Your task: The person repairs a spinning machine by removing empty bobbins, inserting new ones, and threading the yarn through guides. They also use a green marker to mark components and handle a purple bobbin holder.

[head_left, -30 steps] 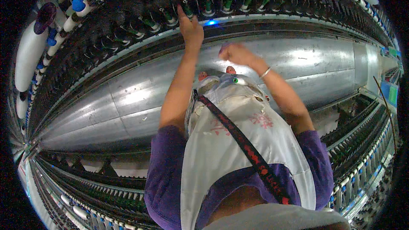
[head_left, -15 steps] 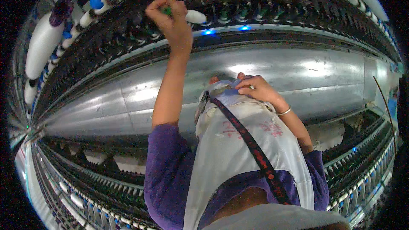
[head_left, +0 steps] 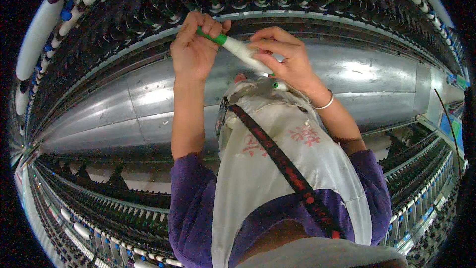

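Observation:
In front of my chest, a bobbin point(head_left: 240, 53) wound with white yarn slants down to the right, a green tube showing at its upper end. My left hand point(head_left: 192, 44) has its fingers curled round that green end. Thumb and fingers of my right hand point(head_left: 287, 59) close on the white wound part, which is slightly blurred. Below my right hand, a second bobbin point(head_left: 280, 86) with a green-rimmed end pokes out of the top of my white apron point(head_left: 282, 144).
Beyond my hands runs a row of spindles point(head_left: 263, 0) with green tubes along a metal rail. A wide shiny metal floor panel point(head_left: 153, 94) crosses behind me. Large white yarn packages point(head_left: 39, 39) hang at the upper left. Another spindle row point(head_left: 124, 208) lies at the lower left.
My left hand has come back from the spindle row with the bobbin. My right hand has risen from the apron to the bobbin. The view has shifted slightly.

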### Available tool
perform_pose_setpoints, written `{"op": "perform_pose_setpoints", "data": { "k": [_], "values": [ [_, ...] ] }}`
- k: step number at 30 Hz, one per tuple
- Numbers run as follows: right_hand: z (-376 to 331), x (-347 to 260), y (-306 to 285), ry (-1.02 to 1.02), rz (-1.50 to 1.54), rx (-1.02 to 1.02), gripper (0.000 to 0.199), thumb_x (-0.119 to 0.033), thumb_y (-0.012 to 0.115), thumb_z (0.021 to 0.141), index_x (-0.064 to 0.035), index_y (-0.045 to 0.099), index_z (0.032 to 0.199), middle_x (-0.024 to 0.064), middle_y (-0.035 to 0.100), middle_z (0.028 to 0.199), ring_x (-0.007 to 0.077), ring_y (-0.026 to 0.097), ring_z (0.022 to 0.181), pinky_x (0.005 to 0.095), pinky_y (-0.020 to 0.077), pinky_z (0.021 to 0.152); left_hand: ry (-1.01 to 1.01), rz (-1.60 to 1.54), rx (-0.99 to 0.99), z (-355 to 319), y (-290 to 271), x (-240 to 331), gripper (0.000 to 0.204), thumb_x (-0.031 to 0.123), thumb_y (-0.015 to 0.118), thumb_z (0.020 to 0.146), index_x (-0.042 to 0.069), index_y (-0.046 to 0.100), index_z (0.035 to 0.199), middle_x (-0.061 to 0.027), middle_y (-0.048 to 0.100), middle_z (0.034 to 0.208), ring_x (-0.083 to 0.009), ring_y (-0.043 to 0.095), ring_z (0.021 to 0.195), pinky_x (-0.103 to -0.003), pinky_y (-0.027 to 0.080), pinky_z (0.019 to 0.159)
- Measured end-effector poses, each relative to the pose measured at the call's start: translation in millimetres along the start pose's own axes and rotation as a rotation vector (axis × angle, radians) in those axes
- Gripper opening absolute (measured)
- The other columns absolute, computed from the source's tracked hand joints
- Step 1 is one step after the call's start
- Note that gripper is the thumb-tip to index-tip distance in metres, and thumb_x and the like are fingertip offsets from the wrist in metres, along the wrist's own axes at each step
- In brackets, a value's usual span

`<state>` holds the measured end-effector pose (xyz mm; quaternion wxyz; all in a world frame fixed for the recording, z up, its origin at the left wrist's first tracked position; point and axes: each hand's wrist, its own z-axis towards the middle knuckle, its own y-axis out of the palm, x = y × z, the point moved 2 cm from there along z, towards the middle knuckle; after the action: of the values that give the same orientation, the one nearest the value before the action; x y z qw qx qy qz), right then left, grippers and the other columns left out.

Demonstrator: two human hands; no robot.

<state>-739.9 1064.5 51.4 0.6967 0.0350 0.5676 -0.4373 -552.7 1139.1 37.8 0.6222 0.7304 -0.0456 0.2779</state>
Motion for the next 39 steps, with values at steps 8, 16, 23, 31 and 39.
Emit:
{"op": "perform_pose_setpoints", "data": {
  "k": [8,16,23,31,39],
  "values": [
    [-4,0,4,-0.030,-0.313,0.070,0.013,-0.004,0.069,0.075,-0.0022,0.068,0.088,0.0085,0.064,0.095,0.0233,0.063,0.073,0.0311,0.0516,0.063,-0.012,0.126,-0.061,3,13,-20,0.030,-0.012,0.056,0.072,0.007,0.047,0.093,-0.0047,0.048,0.085,-0.0193,0.050,0.080,-0.046,0.042,0.096],
    [-33,10,13,-0.066,-0.341,0.290,0.009,-0.002,0.069,0.070,-0.0019,0.062,0.074,0.0092,0.065,0.087,0.0224,0.063,0.070,0.0302,0.0497,0.058,0.137,0.022,0.356,6,-4,-45,0.024,-0.017,0.054,0.080,0.004,0.051,0.092,-0.0092,0.055,0.093,-0.0249,0.057,0.095,-0.047,0.044,0.099],
    [-24,64,-25,0.663,1.748,0.628,0.002,0.000,0.055,0.087,0.0022,0.054,0.088,0.0191,0.052,0.128,0.0119,0.061,0.071,0.0216,0.0522,0.061,-0.376,0.150,0.146,-14,-35,-39,0.016,0.014,0.056,0.093,0.000,0.058,0.101,-0.0183,0.064,0.105,-0.0321,0.060,0.108,-0.044,0.055,0.088],
    [-36,48,-8,0.597,0.642,-0.293,0.022,-0.017,0.059,0.092,-0.0026,0.065,0.078,0.0039,0.064,0.097,0.0105,0.058,0.071,0.0248,0.0474,0.066,-0.503,0.295,0.334,-24,-46,-57,0.046,0.050,0.052,0.091,0.004,0.057,0.093,-0.0115,0.065,0.082,-0.0218,0.066,0.066,-0.032,0.055,0.055],
    [-57,182,-111,0.582,1.230,0.583,0.020,-0.010,0.056,0.090,-0.0008,0.061,0.108,0.0103,0.064,0.105,0.0156,0.058,0.088,0.0270,0.0484,0.076,-0.956,0.829,-0.265,-38,-16,-78,0.054,0.055,0.037,0.096,0.005,0.057,0.100,-0.0007,0.054,0.070,-0.0089,0.051,0.056,-0.022,0.043,0.053]
  ]
}}
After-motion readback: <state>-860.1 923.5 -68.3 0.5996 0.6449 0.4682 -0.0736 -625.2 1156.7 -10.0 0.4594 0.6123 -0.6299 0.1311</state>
